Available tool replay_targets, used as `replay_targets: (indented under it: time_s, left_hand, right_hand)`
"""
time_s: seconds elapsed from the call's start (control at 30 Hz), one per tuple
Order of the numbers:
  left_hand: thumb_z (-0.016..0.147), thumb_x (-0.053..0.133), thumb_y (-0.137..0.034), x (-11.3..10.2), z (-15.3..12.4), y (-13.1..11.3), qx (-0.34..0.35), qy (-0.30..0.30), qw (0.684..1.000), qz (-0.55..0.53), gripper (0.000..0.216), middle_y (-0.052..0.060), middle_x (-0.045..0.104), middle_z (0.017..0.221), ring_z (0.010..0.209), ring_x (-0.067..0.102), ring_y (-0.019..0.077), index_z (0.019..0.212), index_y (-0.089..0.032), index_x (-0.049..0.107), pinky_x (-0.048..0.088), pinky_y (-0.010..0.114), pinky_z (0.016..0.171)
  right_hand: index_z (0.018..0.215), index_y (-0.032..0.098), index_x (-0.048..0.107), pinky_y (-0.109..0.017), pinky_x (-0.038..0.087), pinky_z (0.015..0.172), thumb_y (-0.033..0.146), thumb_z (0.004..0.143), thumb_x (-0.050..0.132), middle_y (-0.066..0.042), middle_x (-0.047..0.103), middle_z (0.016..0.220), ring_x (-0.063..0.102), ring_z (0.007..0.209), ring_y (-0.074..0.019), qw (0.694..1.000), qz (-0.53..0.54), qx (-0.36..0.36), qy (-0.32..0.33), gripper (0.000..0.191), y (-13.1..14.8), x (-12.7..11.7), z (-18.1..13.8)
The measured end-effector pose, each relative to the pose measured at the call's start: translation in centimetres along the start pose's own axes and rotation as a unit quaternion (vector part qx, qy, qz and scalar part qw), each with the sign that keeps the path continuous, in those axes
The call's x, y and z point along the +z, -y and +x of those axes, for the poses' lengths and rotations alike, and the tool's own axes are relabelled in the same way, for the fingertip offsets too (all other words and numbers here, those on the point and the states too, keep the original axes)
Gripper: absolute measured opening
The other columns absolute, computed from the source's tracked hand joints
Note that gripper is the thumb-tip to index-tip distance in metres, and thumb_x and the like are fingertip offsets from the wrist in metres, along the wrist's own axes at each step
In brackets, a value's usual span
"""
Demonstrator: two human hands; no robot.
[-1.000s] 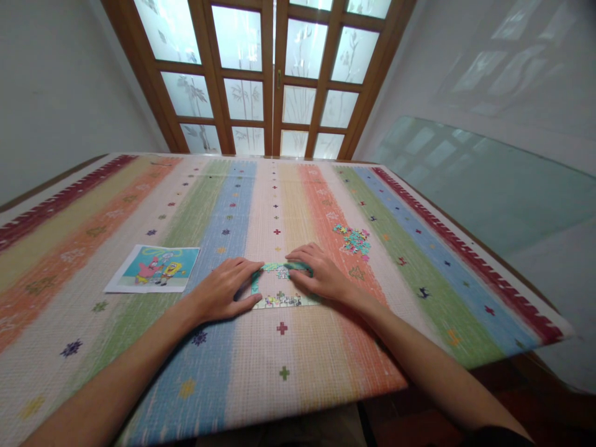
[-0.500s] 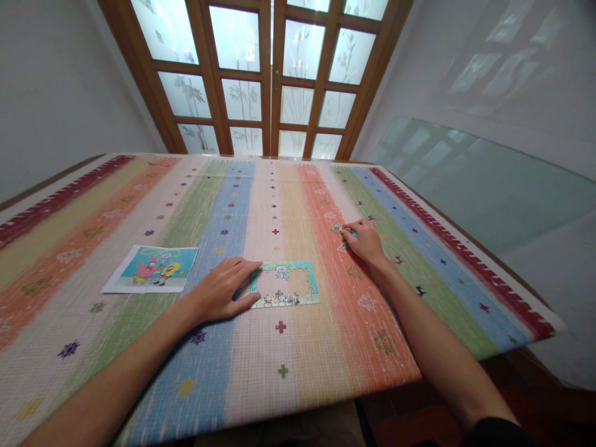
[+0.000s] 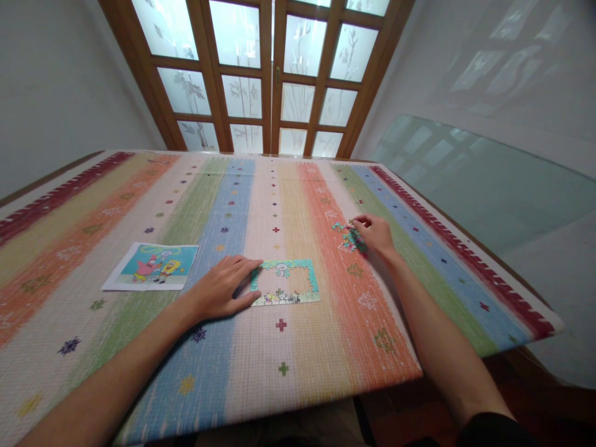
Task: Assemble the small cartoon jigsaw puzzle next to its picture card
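A partly built jigsaw frame (image 3: 285, 282), teal along its top and sides, lies on the striped mat (image 3: 288, 360) with a bare middle. My left hand (image 3: 222, 288) rests flat on the mat, fingers stretched out, touching the frame's left edge. My right hand (image 3: 375, 233) reaches to the pile of loose puzzle pieces (image 3: 345, 237) on the orange stripe. Its fingers are curled down among the pieces; what they pinch, if anything, is hidden.
A printed cartoon reference picture (image 3: 153, 267) lies to the left of my left hand. The mat's front edge (image 3: 326, 400) hangs close to me. A glass tabletop (image 3: 488, 186) extends at the right. Wooden glazed doors (image 3: 274, 74) stand behind.
My right hand left the top of the puzzle frame and moved right and away to the loose pieces. My left hand stayed at the frame's left edge.
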State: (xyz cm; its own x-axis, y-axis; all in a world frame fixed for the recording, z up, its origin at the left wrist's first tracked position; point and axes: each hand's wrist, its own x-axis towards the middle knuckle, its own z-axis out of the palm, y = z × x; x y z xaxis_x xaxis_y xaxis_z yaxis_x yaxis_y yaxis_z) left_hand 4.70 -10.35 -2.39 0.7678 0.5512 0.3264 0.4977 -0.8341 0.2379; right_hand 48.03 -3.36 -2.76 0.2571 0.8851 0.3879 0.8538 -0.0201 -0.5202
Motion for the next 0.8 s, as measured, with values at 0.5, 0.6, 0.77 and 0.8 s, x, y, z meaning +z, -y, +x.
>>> replay_targets:
  time_s: [0.5, 0.6, 0.77, 0.8]
  left_hand:
    - [0.099, 0.056, -0.041, 0.0, -0.1, 0.1, -0.008, 0.007, 1.000, -0.005, 0.048, 0.013, 0.066, 0.129, 0.114, 0.062, 0.0292, 0.139, -0.017, 0.049, 0.050, 0.045, 0.100]
    - [0.099, 0.057, -0.042, -0.1, -0.1, 0.1, -0.010, 0.010, 1.000, -0.008, 0.048, 0.014, 0.066, 0.129, 0.115, 0.062, 0.0296, 0.140, -0.017, 0.049, 0.051, 0.046, 0.100]
    - [0.098, 0.057, -0.043, 0.0, -0.1, 0.2, -0.012, 0.010, 1.000, -0.009, 0.049, 0.013, 0.065, 0.130, 0.116, 0.062, 0.0299, 0.140, -0.019, 0.048, 0.051, 0.047, 0.101]
    - [0.098, 0.057, -0.044, 0.0, -0.1, 0.2, -0.012, 0.010, 1.000, -0.009, 0.049, 0.013, 0.065, 0.130, 0.116, 0.062, 0.0298, 0.140, -0.018, 0.048, 0.050, 0.047, 0.102]
  right_hand:
    - [0.087, 0.020, 0.082, -0.036, 0.050, 0.069, 0.038, 0.082, 0.068, -0.011, 0.078, 0.082, 0.068, 0.071, -0.0241, 0.980, 0.074, -0.077, 0.166, 0.023, 2.1, 0.0, -1.6]
    - [0.088, 0.020, 0.082, -0.037, 0.050, 0.074, 0.036, 0.084, 0.067, -0.012, 0.078, 0.090, 0.068, 0.079, -0.0256, 0.984, 0.041, -0.102, 0.140, 0.022, 2.0, 0.0, -1.4]
    - [0.103, 0.016, 0.082, -0.040, 0.048, 0.081, 0.027, 0.090, 0.057, -0.016, 0.073, 0.095, 0.066, 0.086, -0.0277, 0.996, -0.058, -0.055, 0.050, 0.030, -0.4, -1.3, -0.1]
    - [0.107, 0.015, 0.081, -0.040, 0.047, 0.083, 0.026, 0.090, 0.057, -0.017, 0.072, 0.096, 0.065, 0.088, -0.0286, 0.994, -0.081, -0.047, 0.050, 0.031, -0.8, -1.5, 0.1]
